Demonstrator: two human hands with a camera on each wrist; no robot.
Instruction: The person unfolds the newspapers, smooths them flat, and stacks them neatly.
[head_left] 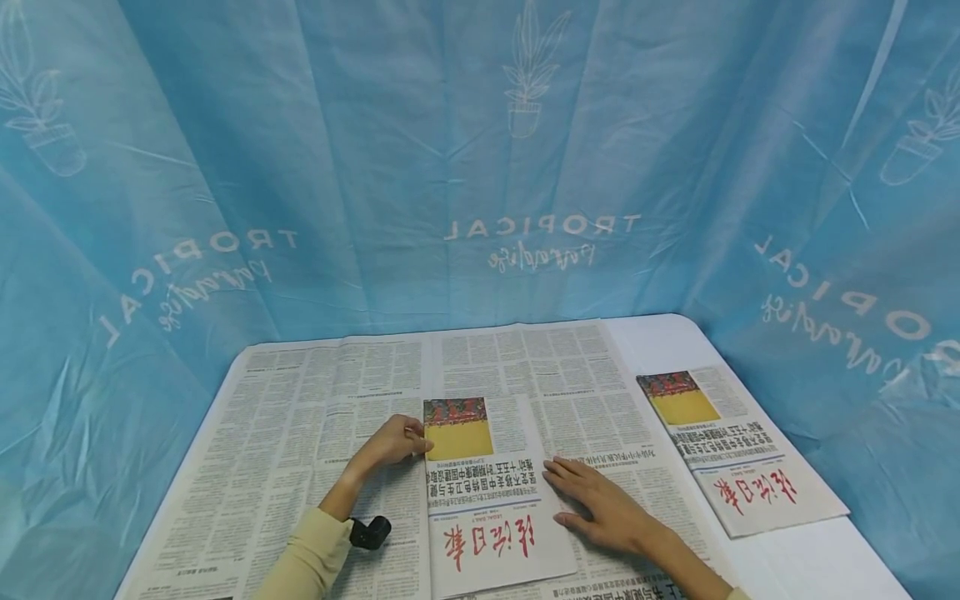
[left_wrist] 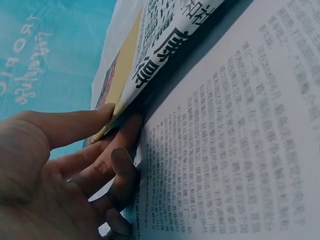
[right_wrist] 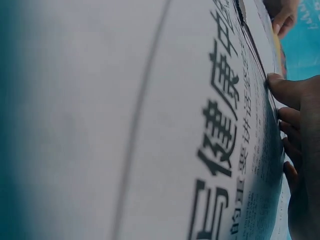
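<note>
A folded newspaper with red title characters and a yellow-and-red picture lies on spread newspaper sheets in the head view. My left hand pinches its left edge beside the picture. The left wrist view shows the thumb on top of that edge and fingers beneath, with the edge slightly lifted. On the opposite side, my right hand lies flat with its fingertips at the newspaper's right edge. In the right wrist view its thumb touches the paper's edge.
Open newspaper sheets cover much of the white table. A second folded newspaper lies to the right. Blue printed curtains hang around the back and sides. A small black device is at my left wrist.
</note>
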